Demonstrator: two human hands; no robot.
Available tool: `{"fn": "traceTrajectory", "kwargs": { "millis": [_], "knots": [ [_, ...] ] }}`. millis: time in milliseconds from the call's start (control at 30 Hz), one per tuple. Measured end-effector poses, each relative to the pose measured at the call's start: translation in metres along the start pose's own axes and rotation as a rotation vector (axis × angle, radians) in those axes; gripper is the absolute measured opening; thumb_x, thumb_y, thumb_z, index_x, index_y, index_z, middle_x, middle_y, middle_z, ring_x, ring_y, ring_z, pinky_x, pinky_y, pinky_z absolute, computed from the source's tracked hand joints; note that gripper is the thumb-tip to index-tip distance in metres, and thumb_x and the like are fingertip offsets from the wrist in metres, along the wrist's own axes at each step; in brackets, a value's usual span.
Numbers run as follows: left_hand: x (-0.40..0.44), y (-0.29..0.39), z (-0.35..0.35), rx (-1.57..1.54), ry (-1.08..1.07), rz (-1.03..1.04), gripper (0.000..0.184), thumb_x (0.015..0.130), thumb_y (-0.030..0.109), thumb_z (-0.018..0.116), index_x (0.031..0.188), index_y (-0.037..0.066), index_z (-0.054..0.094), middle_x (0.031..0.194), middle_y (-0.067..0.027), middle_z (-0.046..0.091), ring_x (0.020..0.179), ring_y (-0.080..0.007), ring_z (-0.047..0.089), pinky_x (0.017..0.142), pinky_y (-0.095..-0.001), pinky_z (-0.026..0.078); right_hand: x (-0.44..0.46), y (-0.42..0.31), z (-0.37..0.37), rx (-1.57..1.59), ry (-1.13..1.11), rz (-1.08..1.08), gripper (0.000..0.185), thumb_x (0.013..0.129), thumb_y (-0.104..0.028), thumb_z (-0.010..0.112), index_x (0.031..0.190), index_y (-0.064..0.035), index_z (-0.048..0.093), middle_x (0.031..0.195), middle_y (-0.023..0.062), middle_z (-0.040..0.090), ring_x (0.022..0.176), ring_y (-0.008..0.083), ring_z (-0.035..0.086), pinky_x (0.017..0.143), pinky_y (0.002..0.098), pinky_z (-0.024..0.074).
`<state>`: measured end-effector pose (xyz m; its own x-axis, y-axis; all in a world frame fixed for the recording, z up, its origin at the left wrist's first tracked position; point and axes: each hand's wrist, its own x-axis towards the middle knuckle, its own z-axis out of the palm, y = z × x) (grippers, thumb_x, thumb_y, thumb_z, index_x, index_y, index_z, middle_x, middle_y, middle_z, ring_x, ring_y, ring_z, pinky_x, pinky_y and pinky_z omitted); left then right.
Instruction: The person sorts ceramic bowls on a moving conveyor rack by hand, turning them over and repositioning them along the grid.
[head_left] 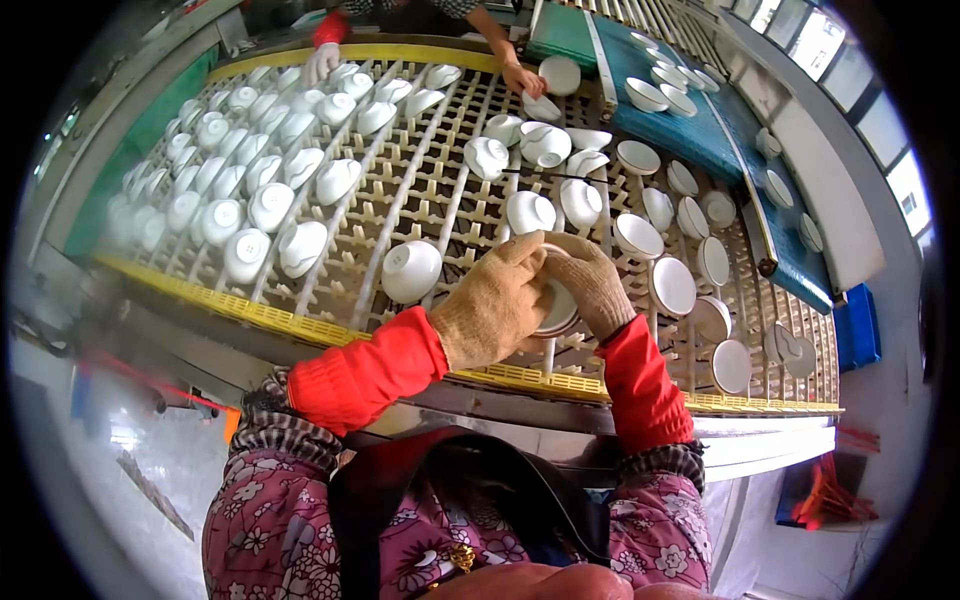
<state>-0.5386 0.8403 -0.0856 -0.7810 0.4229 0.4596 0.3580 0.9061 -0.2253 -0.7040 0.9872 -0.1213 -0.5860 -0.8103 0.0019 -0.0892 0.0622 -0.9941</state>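
Both my hands wear tan knitted gloves and meet over the near part of a slatted conveyor rack. My left hand (495, 305) is closed, its fingers at the rim of a white bowl (560, 308). From the other side my right hand (592, 283) grips the same bowl, which is mostly hidden behind the gloves. Just beyond my hands sit two upturned bowls, one a white bowl (530, 213) and one a tilted bowl (581, 203). Left of my left hand, another upturned bowl (411, 271) rests on the rack's pegs.
Upturned bowls (271, 207) crowd the left of the pegged rack (400, 200); bowls showing their insides (673, 287) stand at right. Across the rack, a co-worker's bare hand (524, 80) touches a bowl and their gloved hand (322, 63) is near others. A blue-green belt (680, 135) carries more bowls.
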Motion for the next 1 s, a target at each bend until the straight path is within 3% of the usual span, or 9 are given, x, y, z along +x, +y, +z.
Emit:
{"fn": "traceTrajectory", "kwargs": {
  "millis": [267,367,433,500,533,600,767,867,1000],
  "knots": [
    [-0.036,-0.017,0.007,-0.764,0.09,-0.398,0.058,0.091,0.059,0.086,0.067,0.007,0.073,0.054,-0.0104,0.058,0.075,-0.0285,0.078,0.082,-0.0478,0.066,-0.007,0.005,-0.002,-0.213,-0.069,-0.122,0.058,0.106,-0.028,0.073,0.155,0.0031,0.068,0.135,0.0173,0.078,0.118,0.022,0.073,0.105,0.0339,0.0589],
    [-0.056,-0.049,-0.023,0.11,-0.067,-0.355,0.069,0.083,0.053,0.097,0.138,0.033,0.059,0.109,-0.0081,0.074,0.094,-0.0294,0.079,0.07,-0.0357,0.072,-0.006,0.013,0.002,0.023,0.036,0.081,0.048,0.106,-0.014,0.071,0.151,0.0035,0.069,0.141,0.0165,0.077,0.121,0.0246,0.075,0.104,0.0348,0.0611],
    [-0.093,-0.106,-0.021,0.129,-0.086,-0.598,0.078,0.078,0.041,0.102,0.142,0.03,0.06,0.115,-0.0118,0.077,0.106,-0.032,0.079,0.093,-0.0467,0.072,-0.013,0.004,0.0,0.095,0.07,0.116,0.049,0.104,-0.007,0.071,0.152,0.0045,0.069,0.14,0.0132,0.078,0.119,0.0216,0.075,0.103,0.0334,0.0611],
    [-0.11,-0.142,-0.045,-0.671,0.244,-1.522,0.073,0.094,0.057,0.088,0.142,0.006,0.071,0.12,-0.0197,0.081,0.112,-0.031,0.08,0.094,-0.0493,0.071,0.001,0.006,-0.006,0.025,0.099,0.099,0.05,0.104,-0.008,0.072,0.153,0.0043,0.068,0.14,0.0132,0.078,0.119,0.0199,0.075,0.103,0.0326,0.0606],
    [-0.106,-0.139,-0.062,-0.699,0.162,-1.585,0.074,0.099,0.063,0.081,0.135,-0.002,0.074,0.121,-0.0255,0.081,0.111,-0.0331,0.081,0.091,-0.0489,0.068,0.01,0.007,-0.008,-0.014,0.109,0.095,0.051,0.104,-0.008,0.072,0.153,0.0042,0.068,0.139,0.0132,0.078,0.119,0.0191,0.075,0.103,0.0322,0.0604],
    [-0.143,-0.16,-0.035,0.164,-0.14,-1.261,0.067,0.094,0.058,0.087,0.129,0.001,0.078,0.119,-0.0231,0.081,0.105,-0.0355,0.08,0.09,-0.0476,0.063,0.031,0.004,-0.004,-0.371,0.196,-0.192,0.059,0.098,-0.016,0.079,0.154,0.0015,0.069,0.137,0.0168,0.08,0.119,0.0262,0.077,0.105,0.0373,0.0605],
    [-0.102,-0.125,-0.034,0.188,-0.34,-0.91,0.058,0.084,0.045,0.095,0.123,0.003,0.082,0.121,-0.0138,0.082,0.118,-0.0317,0.075,0.11,-0.0468,0.053,0.09,-0.037,0.029,-0.638,0.234,-0.469,0.069,0.093,-0.028,0.085,0.155,-0.0011,0.068,0.137,0.0224,0.08,0.126,0.036,0.078,0.108,0.0438,0.0599],
    [-0.077,-0.091,-0.027,-0.135,0.081,-0.417,0.068,0.088,0.058,0.089,0.123,0.002,0.075,0.123,-0.0168,0.076,0.128,-0.0361,0.071,0.126,-0.0483,0.048,0.116,-0.039,0.051,-0.437,0.096,-0.365,0.062,0.095,-0.021,0.083,0.153,-0.0017,0.07,0.137,0.0209,0.079,0.125,0.0339,0.077,0.108,0.0409,0.0593],
    [-0.065,-0.08,-0.008,-0.004,-0.087,-0.251,0.055,0.088,0.055,0.089,0.108,0.004,0.081,0.116,-0.0186,0.079,0.124,-0.0385,0.073,0.113,-0.048,0.057,0.132,-0.005,0.065,-0.375,-0.118,-0.448,0.057,0.099,-0.021,0.082,0.15,0.0005,0.072,0.139,0.0191,0.08,0.123,0.0303,0.077,0.108,0.0396,0.0593]
  ]
}}
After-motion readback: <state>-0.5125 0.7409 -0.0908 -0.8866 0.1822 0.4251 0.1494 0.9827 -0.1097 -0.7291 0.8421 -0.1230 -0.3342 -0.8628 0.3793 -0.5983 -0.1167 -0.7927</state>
